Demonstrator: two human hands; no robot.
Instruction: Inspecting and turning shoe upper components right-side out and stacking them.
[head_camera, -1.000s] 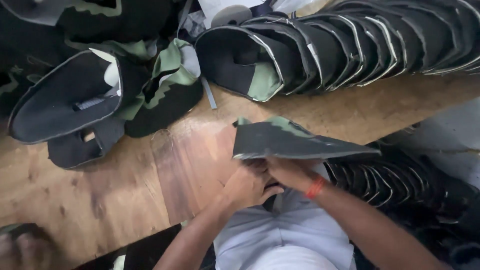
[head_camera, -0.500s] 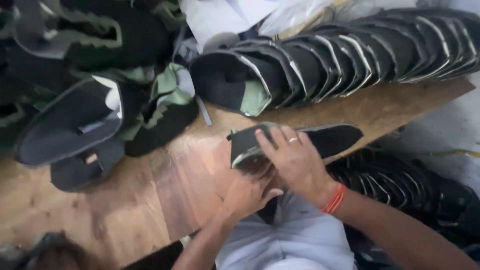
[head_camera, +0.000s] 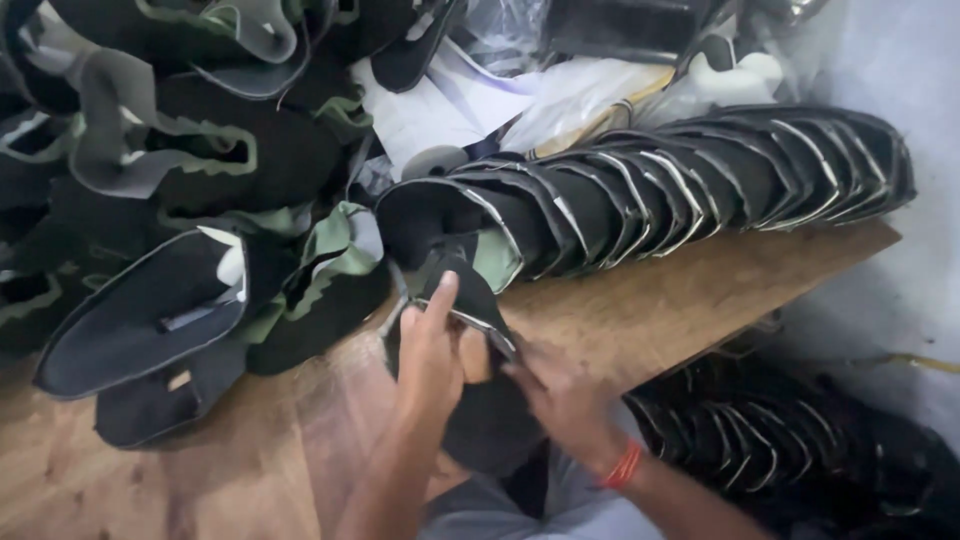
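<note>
A black shoe upper (head_camera: 478, 400) with a pale edge trim is sitting folded over the wooden bench (head_camera: 700, 290) — dark, soft and curved. The left hand (head_camera: 430, 350) is gripping its top, fingers extended along it; the right hand (head_camera: 560, 395) is clasping its side. The piece is lying between both hands, just below a nested row of uppers (head_camera: 650, 195).

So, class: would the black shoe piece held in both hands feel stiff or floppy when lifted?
Probably floppy: the black shoe piece curves and folds between the left hand and right hand. Likely light, since fingertips alone seem to support it.
</note>
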